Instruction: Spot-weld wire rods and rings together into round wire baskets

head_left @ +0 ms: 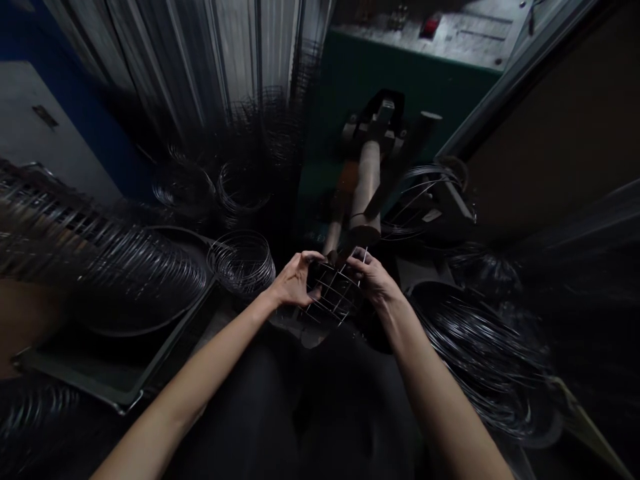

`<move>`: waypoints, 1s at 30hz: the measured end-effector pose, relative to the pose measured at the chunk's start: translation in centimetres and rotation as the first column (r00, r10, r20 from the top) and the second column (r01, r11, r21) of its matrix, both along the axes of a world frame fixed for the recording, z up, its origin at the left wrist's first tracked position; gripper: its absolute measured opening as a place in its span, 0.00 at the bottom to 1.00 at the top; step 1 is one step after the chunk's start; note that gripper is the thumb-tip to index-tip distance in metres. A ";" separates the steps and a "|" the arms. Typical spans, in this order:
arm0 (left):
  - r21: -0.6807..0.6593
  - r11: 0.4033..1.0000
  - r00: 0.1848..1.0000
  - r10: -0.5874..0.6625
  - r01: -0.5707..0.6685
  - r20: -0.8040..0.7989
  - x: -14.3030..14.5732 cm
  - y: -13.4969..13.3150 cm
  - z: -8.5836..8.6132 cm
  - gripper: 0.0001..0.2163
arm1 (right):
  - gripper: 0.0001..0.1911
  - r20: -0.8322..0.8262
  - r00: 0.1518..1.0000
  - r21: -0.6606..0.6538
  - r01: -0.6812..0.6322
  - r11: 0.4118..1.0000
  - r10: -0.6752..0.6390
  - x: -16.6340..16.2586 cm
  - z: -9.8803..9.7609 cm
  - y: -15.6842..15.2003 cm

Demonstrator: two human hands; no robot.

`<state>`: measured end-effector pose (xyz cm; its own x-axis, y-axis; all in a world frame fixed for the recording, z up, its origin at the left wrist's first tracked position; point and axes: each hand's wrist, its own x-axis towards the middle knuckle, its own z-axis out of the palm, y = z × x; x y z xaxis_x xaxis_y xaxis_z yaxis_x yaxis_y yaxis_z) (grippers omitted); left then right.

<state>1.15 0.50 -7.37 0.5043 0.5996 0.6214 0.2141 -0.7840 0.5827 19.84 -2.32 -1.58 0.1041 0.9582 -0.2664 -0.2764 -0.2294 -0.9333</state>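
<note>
Between my two hands is a small wire grid (338,291) with crossing rods and a rounded outline. My left hand (299,280) grips its left side, thumb below and fingers curled over the top. With fingers pinched, my right hand (370,272) holds the upper right edge, close to a rod end. The grid sits tilted just below the blunt end of a thick metal cylinder (366,200) on the machine. A thinner arm (333,235) of the machine reaches down to the grid's top edge. Whether the machine touches the wire is too dark to tell.
The green machine (425,87) stands ahead. At my left lie stacked wire rings (100,233) on a dark tray (125,373) and a wire coil (243,263). A basin (547,427) heaped with wire rods (475,353) is at my right. Corrugated sheeting (220,53) rises behind.
</note>
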 end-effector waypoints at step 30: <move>-0.048 0.999 0.995 -0.008 0.013 0.103 -1.0 1.6 -1.1 0.33 | 0.21 -0.048 0.989 0.101 0.144 0.984 -0.140 0.7 0.0 0.5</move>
